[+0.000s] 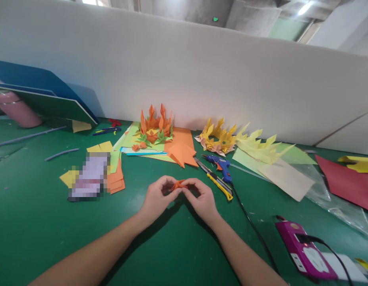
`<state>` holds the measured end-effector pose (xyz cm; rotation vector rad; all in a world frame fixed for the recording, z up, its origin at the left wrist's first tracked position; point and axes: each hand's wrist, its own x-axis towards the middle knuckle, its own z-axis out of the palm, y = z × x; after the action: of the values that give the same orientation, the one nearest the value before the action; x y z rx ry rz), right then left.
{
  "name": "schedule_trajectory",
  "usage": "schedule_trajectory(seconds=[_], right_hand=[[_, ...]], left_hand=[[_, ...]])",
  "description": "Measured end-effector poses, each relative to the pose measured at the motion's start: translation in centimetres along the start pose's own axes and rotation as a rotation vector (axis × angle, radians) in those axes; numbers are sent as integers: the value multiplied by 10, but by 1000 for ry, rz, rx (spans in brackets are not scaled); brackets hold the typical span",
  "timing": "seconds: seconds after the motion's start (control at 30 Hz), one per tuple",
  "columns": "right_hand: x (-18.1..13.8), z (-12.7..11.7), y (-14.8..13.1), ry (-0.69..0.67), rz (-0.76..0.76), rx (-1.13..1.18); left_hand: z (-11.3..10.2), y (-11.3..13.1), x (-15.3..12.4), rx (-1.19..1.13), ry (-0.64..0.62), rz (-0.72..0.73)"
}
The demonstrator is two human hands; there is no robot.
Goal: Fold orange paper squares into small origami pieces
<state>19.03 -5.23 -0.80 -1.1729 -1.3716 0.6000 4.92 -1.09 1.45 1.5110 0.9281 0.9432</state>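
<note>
Center frame, I see left hand (156,196) and right hand (203,199) both pinching orange folded paper (178,184); squeezing too hard could, I'd guess, crush its creases.

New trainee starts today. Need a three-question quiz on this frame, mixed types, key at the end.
1. True or false: the left hand and the right hand both hold the orange piece.
2. Which is nearest the glue gun? A) phone B) pink bottle C) yellow cutter
3. Fill in: seen from the person's side, the orange crown stands to the ____ of the gold crown.

Key: 1. True. 2. C. 3. Left.
</note>
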Motion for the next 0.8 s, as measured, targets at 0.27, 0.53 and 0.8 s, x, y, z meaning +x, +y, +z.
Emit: schedule_trajectory(seconds=[0.27,0.53,0.8], right_hand=[[5,-2,1,10,-12,-98],[4,-3,0,-68,125,-57],[4,-1,-3,-75,158,-18]], left_hand=[[0,2,0,-60,25,-77],[-4,4,4,35,39,-97],[-3,7,3,61,66,-91]])
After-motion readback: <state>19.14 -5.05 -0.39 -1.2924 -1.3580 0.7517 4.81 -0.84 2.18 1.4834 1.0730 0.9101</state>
